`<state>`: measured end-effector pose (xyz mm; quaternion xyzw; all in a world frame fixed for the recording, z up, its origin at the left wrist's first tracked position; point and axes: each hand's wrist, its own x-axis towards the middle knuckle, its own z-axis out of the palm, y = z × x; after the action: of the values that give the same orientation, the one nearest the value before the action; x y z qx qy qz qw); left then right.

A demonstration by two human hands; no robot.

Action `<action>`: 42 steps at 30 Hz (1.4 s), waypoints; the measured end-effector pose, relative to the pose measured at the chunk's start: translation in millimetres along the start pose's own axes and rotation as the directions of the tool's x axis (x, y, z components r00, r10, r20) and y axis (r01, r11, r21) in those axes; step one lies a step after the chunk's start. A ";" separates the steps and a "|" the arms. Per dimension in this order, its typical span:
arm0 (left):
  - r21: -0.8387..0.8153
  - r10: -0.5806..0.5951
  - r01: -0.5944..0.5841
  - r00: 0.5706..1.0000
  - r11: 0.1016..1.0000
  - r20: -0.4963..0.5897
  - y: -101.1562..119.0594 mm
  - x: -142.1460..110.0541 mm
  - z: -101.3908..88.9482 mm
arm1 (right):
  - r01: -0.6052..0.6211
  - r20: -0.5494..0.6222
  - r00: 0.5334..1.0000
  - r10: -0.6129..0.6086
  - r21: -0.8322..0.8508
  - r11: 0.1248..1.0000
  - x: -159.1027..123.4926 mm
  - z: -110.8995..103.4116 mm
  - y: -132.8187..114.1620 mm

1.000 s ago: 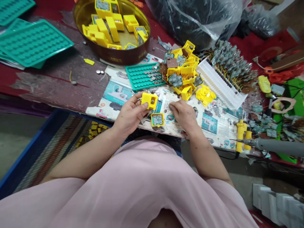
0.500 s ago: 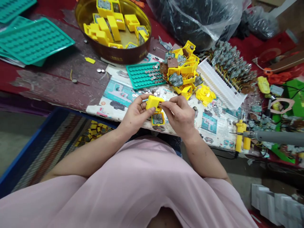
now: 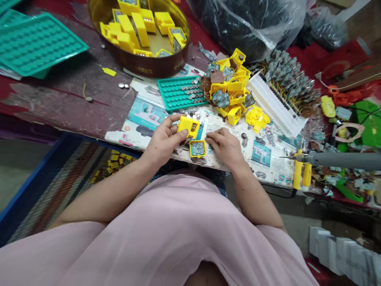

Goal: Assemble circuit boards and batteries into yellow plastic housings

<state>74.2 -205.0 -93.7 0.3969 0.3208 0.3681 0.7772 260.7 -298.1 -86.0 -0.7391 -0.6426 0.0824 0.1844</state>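
My left hand (image 3: 165, 143) grips a small yellow plastic box (image 3: 185, 124) with a grid of little holes and a recess with metal inside. Just below it, on the printed sheet, lies a yellow case (image 3: 198, 149) with its open side up, showing a grey-green inside. To the right, my right hand (image 3: 228, 147) rests low over the sheet, fingertips pressed together; whatever they may hold is too small to make out. Behind the hands, a teal tray (image 3: 171, 93) carries several button cells at its right end, with more loose cells (image 3: 195, 115) in front of it.
A round tin (image 3: 143, 69) of yellow boxes stands at the back left, near teal trays (image 3: 44, 43). Yellow housings (image 3: 235, 85), flat yellow covers (image 3: 257, 119) and a white rack (image 3: 276, 105) of wired parts lie right. A soldering iron (image 3: 342, 159) juts in from the right.
My right hand came to the yellow box's recess, then drew back right to the sheet. My left hand tilted the box toward it and has turned it back, grille up.
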 end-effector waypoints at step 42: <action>-0.208 -0.186 0.182 0.983 0.961 0.004 21.1 -0.1 9.4 | 0.026 -0.293 0.937 0.191 0.602 0.798 7.2 -11.5 -22.8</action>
<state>74.9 -199.9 -71.2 0.2793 0.3220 0.3287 0.8428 245.0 -290.5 -66.0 -0.6735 -0.5089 0.1600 0.5118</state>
